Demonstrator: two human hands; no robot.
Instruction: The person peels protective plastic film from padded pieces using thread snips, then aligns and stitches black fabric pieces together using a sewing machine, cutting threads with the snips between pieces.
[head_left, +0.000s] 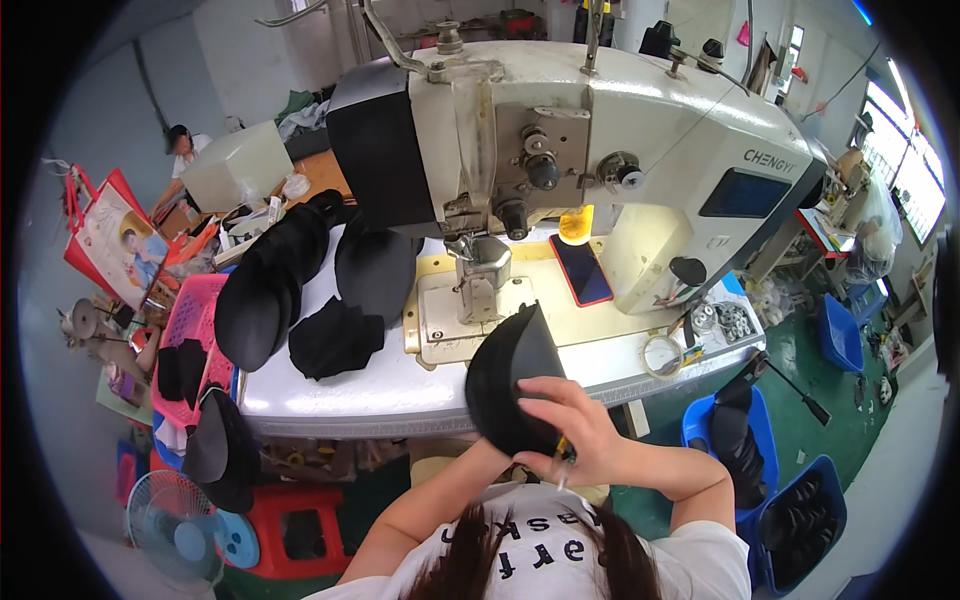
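A black curved cap brim (pixel 512 385), apparently several in a stack, is held up in front of the sewing machine (pixel 485 290). My left hand (pixel 488 456) supports it from below and behind; its fingers are hidden by the black material. Across the near right side, my right hand (pixel 580 430) has its fingers on the brim's edge. A small yellow-and-metal tool, perhaps thread snips (pixel 566 452), is tucked in that palm. Left of the machine bed lie a black folded cloth piece (pixel 335 338) and a row of black brims (pixel 260 300).
A phone (pixel 580 270) lies on the machine bed. At the table's right stand a tape roll (pixel 662 356) and bobbins (pixel 733 322). Blue bins (pixel 765 410) hold black pieces at lower right. A pink basket (pixel 195 300), red stool (pixel 265 520) and fan (pixel 175 530) stand left. Another person (pixel 185 150) works far left.
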